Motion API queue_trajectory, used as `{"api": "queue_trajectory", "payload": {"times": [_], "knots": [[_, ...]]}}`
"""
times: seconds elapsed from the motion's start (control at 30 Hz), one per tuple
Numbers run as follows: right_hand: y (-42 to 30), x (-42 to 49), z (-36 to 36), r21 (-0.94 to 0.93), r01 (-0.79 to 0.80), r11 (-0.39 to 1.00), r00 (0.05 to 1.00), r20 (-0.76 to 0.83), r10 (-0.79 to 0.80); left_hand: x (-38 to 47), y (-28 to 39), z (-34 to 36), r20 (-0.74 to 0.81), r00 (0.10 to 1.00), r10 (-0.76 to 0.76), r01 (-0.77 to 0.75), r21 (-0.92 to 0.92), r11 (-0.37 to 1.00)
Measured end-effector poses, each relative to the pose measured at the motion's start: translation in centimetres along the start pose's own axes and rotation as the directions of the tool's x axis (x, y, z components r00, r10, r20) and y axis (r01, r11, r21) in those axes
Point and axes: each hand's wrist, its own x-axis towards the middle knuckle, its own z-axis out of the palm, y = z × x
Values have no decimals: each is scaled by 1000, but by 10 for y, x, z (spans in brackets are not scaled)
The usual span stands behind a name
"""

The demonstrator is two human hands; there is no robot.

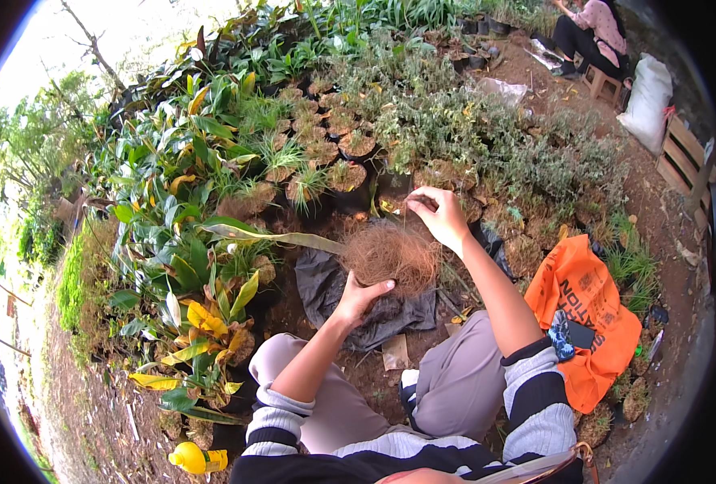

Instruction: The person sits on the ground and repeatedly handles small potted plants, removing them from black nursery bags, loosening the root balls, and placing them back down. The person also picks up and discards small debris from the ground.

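My left hand (363, 297) holds a ball of brown root fibre (391, 257) from below, its thumb lying across the near side. A long, pale green, strap-shaped leaf (273, 236) sticks out of the ball to the left. Above and right of the ball, my right hand (433, 209) is raised, thumb and fingertips pinched together on thin brown fibre that seems to run down to the ball. A crumpled dark plastic sheet (370, 314) lies on the soil beneath both hands.
Leafy potted plants (195, 260) crowd the left, with round-topped black pots (347, 176) ahead. An orange cloth bag (588, 314) with a phone (580, 334) on it lies right. A yellow bottle (198, 458) is at lower left. A person (591, 36) sits on a stool at upper right.
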Motion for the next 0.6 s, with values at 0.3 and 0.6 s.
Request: {"api": "queue_trajectory", "payload": {"times": [0.3, 0.6], "knots": [[44, -2, 16, 367, -346, 864, 842, 528, 113, 0, -8, -14, 77, 995, -68, 76, -107, 991], [69, -21, 50, 539, -448, 713, 845, 515, 142, 20, 1, -28, -73, 997, 41, -59, -262, 963]]}}
